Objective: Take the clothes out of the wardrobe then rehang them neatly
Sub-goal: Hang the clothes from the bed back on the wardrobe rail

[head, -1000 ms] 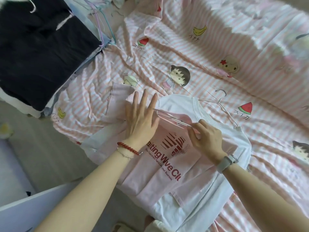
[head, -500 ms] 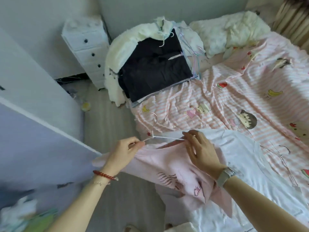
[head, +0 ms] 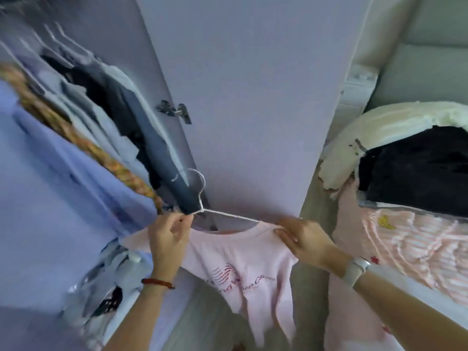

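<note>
I have the pale pink cotton T-shirt with dark red chest print on a thin white wire hanger, held up in front of the open lilac wardrobe door, near and low in my view. My left hand pinches the hanger just under its hook, fingers curled in tight; my right hand grips the shirt's shoulder where the hanger arm runs into the neckline. My worry is the left shoulder: the fabric there sags below the wire and looks only half seated, so if I lift toward the rail it could slide off and drop to the floor. The hook also sits close against the dark navy hanging garment on the left and could snag it or drag it off its own hanger. The row of hung clothes on the far left looks crowded, so forcing a gap may crumple the shirt. The red lettering on the chest is blurred and folded; I cannot read any of it here.
</note>
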